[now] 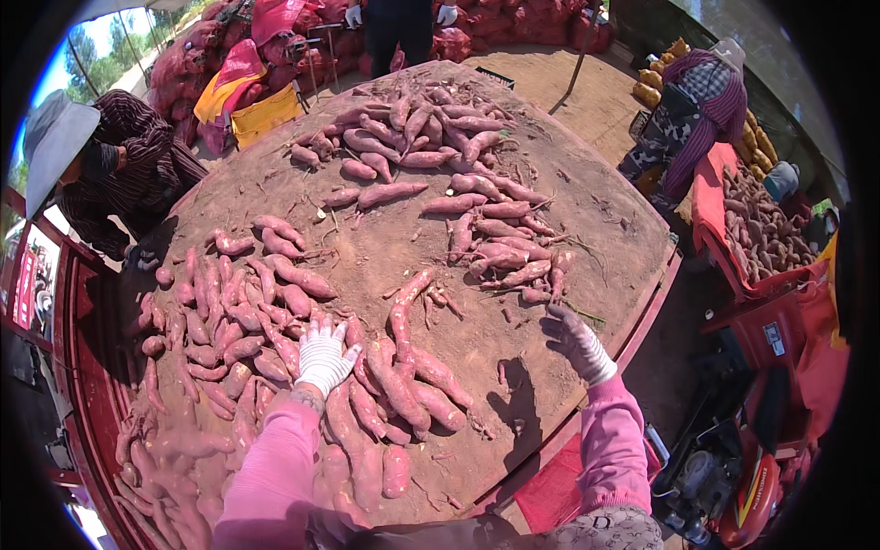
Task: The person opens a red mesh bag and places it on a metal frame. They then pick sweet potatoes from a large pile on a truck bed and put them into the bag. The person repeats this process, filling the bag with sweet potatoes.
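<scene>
My left hand (323,357), in a white striped glove, lies palm down with fingers apart on a pile of sweet potatoes (240,323). Just right of it is a cluster of larger sweet potatoes (399,392), with one long curved sweet potato (409,309) pointing away from me. My right hand (581,340) wears a soiled glove. It holds nothing and hovers near the table's right edge, its shadow falling on the soil. Beyond its fingertips lies another group of sweet potatoes (509,247). A third heap (412,130) sits at the table's far end.
The soil-covered table (371,240) has a raised red rail along its left. One person (137,158) leans in at the left, another (392,34) stands at the far end. A third person (687,117) bends beside a loaded red cart (722,227). Filled red sacks (185,69) are stacked behind.
</scene>
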`<action>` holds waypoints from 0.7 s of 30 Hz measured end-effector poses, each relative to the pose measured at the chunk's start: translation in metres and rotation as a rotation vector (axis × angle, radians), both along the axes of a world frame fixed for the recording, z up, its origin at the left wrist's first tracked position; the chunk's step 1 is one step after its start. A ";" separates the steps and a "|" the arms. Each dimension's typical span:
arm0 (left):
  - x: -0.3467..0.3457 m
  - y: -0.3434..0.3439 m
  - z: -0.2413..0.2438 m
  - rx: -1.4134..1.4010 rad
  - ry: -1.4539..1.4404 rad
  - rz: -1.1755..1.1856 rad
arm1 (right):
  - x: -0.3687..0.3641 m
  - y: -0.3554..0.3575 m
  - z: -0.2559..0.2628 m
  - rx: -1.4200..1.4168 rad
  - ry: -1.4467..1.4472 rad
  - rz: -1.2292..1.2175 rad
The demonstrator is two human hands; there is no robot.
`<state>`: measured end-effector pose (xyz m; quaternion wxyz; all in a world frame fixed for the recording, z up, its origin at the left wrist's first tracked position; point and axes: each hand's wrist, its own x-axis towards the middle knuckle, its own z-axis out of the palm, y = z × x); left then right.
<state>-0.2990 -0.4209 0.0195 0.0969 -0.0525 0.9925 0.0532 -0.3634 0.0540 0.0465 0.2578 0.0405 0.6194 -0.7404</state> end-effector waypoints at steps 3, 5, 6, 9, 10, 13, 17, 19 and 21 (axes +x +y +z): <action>-0.009 0.006 -0.004 0.034 -0.033 -0.020 | -0.138 -0.017 -0.027 0.514 0.336 -0.049; -0.018 0.015 -0.008 0.031 0.004 -0.060 | -0.209 -0.004 -0.053 1.000 0.360 -0.097; -0.020 0.013 -0.010 0.040 -0.012 -0.064 | -0.230 -0.020 -0.059 1.044 0.286 -0.071; -0.011 -0.002 -0.007 -0.002 -0.026 -0.018 | -0.213 -0.160 -0.037 1.403 0.202 0.033; -0.014 0.000 -0.007 0.020 -0.041 -0.028 | -0.207 -0.176 -0.040 1.300 0.308 0.146; -0.015 0.000 -0.005 0.017 -0.069 -0.018 | -0.199 -0.214 -0.038 0.789 0.675 0.700; -0.018 0.003 -0.005 0.027 -0.078 -0.028 | -0.285 -0.208 -0.038 1.146 0.980 -0.066; -0.024 0.007 -0.005 0.044 -0.072 -0.057 | -0.339 -0.167 -0.049 1.494 0.804 -0.080; -0.019 0.002 -0.005 0.042 -0.092 -0.040 | -0.351 -0.164 -0.065 1.572 0.369 0.025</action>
